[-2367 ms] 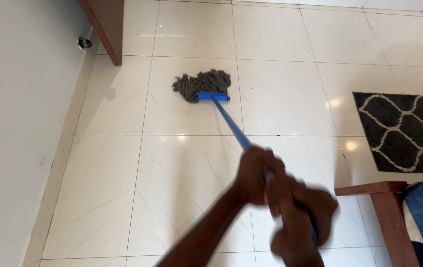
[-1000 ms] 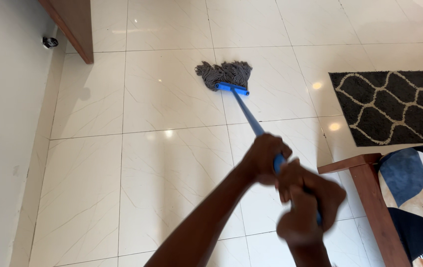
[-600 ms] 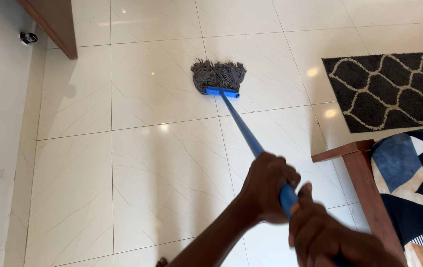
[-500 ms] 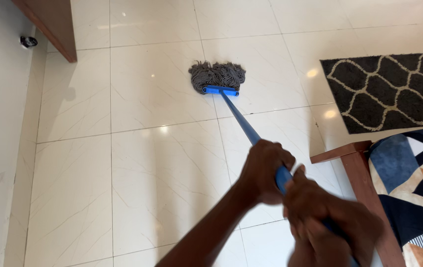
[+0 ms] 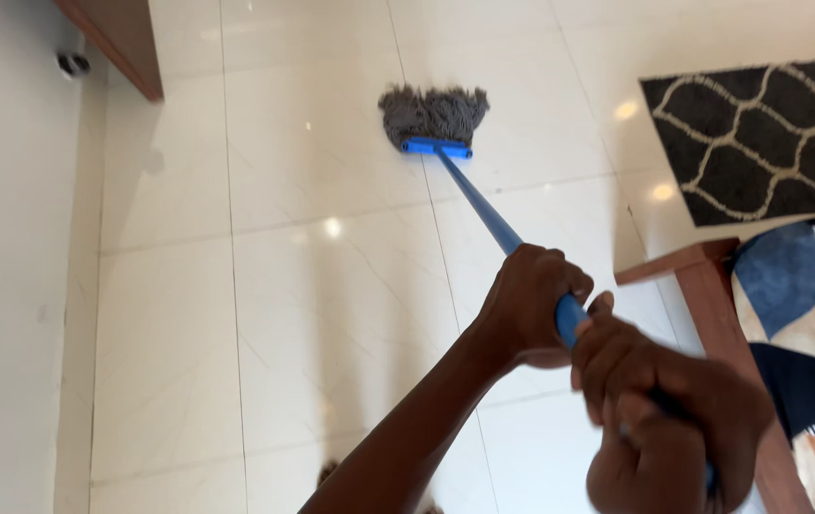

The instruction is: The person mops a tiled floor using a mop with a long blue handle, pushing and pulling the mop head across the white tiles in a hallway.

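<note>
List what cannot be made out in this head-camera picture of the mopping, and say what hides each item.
- Blue mop handle: its upper end is hidden inside the left hand and the blurred right hand.
- Small dark fitting on the wall: too small to identify.
- Wooden furniture: cut off by the top edge.
- Black patterned rug: cut off by the right edge.
- Patterned cushion: cut off by the right edge.

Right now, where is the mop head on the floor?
The grey mop head lies on the pale floor tiles at top centre of the head view, between the wooden furniture leg and the patterned dark rug.
</note>
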